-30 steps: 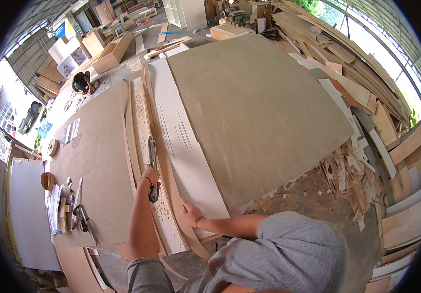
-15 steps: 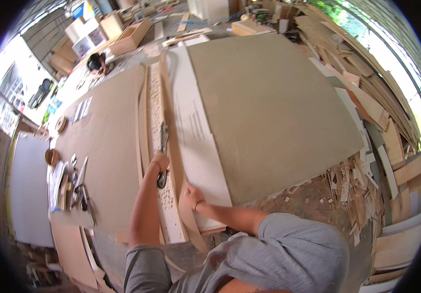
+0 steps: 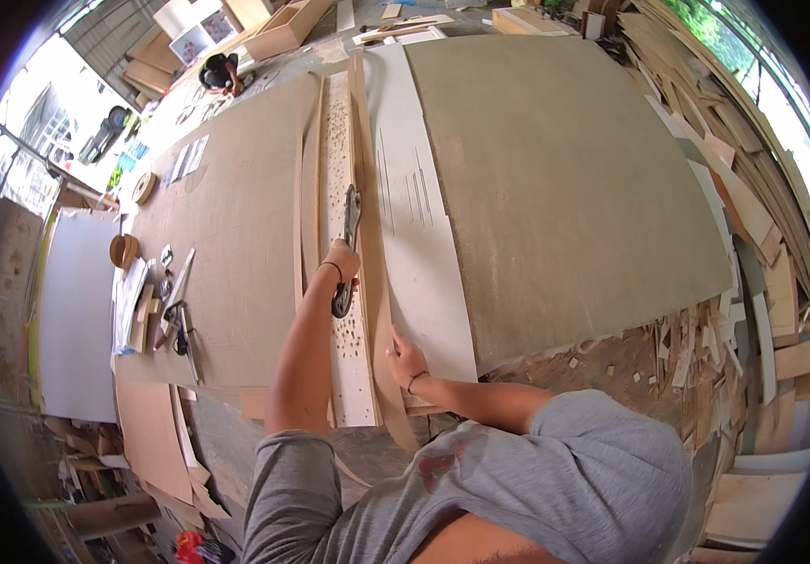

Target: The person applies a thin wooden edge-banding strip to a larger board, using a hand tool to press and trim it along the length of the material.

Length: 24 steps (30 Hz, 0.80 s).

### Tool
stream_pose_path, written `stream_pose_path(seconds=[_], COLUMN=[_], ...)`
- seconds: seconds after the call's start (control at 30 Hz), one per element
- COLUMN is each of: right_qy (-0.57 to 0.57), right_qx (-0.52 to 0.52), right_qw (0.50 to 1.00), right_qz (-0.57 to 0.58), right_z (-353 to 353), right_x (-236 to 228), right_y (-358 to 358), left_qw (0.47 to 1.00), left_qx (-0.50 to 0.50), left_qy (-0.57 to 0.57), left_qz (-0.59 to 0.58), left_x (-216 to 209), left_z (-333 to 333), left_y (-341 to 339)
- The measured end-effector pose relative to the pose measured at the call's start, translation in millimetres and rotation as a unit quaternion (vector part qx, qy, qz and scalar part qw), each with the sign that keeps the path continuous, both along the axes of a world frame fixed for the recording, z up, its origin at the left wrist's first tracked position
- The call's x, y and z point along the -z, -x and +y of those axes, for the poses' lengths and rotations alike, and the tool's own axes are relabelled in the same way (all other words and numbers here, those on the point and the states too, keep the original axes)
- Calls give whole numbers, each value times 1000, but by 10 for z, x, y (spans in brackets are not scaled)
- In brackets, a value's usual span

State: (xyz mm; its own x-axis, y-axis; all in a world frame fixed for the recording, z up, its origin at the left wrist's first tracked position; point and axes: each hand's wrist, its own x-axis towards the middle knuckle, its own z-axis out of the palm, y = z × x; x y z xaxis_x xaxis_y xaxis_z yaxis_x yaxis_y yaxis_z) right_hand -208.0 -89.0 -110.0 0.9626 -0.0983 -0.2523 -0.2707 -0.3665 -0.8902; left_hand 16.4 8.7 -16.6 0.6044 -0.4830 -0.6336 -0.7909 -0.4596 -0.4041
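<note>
A narrow white board (image 3: pixel 353 376), scattered with small brown flecks, lies lengthwise in front of me on a large brown sheet. My left hand (image 3: pixel 340 260) is closed around a long grey metal hand tool (image 3: pixel 352 209) with a dark rounded near end, resting along the board's right side; its exact kind is unclear. Beside the board runs a thin tan edging strip (image 3: pixel 381 348), whose near end curls past the board. My right hand (image 3: pixel 407 361) has its fingers curled at the strip's right edge, nearer to me than the left hand.
A large grey-brown sheet (image 3: pixel 565 188) lies on the right over a white panel (image 3: pixel 424 254). Scissors (image 3: pixel 180 343), tape rolls (image 3: pixel 124 250) and hand tools sit at left. Wood offcuts (image 3: pixel 677 348) pile up at right. A person (image 3: pixel 221 73) crouches beyond the far left.
The whole view has shifted, so the bench appears higher and further right. My right hand has slid slightly nearer to me along the strip. The left hand keeps its place on the tool.
</note>
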Motion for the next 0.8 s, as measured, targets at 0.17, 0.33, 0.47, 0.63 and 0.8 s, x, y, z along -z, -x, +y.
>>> stream_pose_path(seconds=[0.17,0.33,0.47,0.63,0.8], right_qy=[21,15,-55,-14,9], right_qx=[11,22,-58,-3,15], right_qw=[1000,996,996,1000,999], right_qz=[2,-86,48,2,32], right_z=[99,53,-77,50,66], right_x=[213,235,-340,-123,-27], right_y=[-453,-165,238,72,-389], left_qw=[870,696,681,868,963], left_qx=[-429,-619,-626,-410,-204], left_qy=[228,342,363,265,164], left_qz=[79,123,114,90,64], left_x=[130,56,-150,124,331], left_z=[169,-23,-5,145,208], left_y=[-44,93,181,-51,-166])
